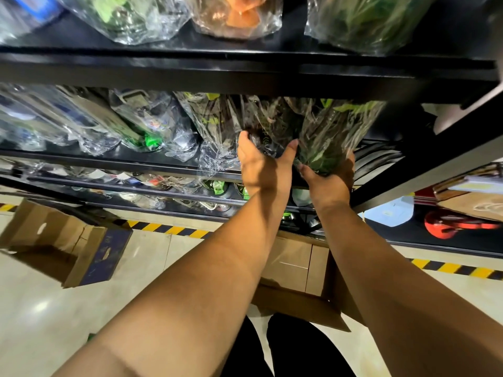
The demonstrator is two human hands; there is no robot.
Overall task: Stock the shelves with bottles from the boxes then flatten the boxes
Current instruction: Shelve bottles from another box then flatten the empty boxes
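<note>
Both my arms reach up to the middle shelf (152, 158) of a black rack. My right hand (328, 183) grips the base of a plastic-wrapped pack of dark bottles with green labels (332, 131), its fingers curled round the bottom edge. My left hand (265, 164) cups the base of the neighbouring wrapped dark pack (268, 119), thumb and fingers spread on the plastic. An open cardboard box (296, 268) stands on the floor below my arms. A second box with a blue side (70, 246) lies tipped on the floor at left.
Clear wrapped bottle packs (89, 123) fill the left of the middle shelf. The top shelf (245, 74) carries more wrapped packs (236, 14). Lower shelves hold bottles. Yellow-black tape (168, 229) marks the floor. A red object (449, 225) and cardboard lie at right.
</note>
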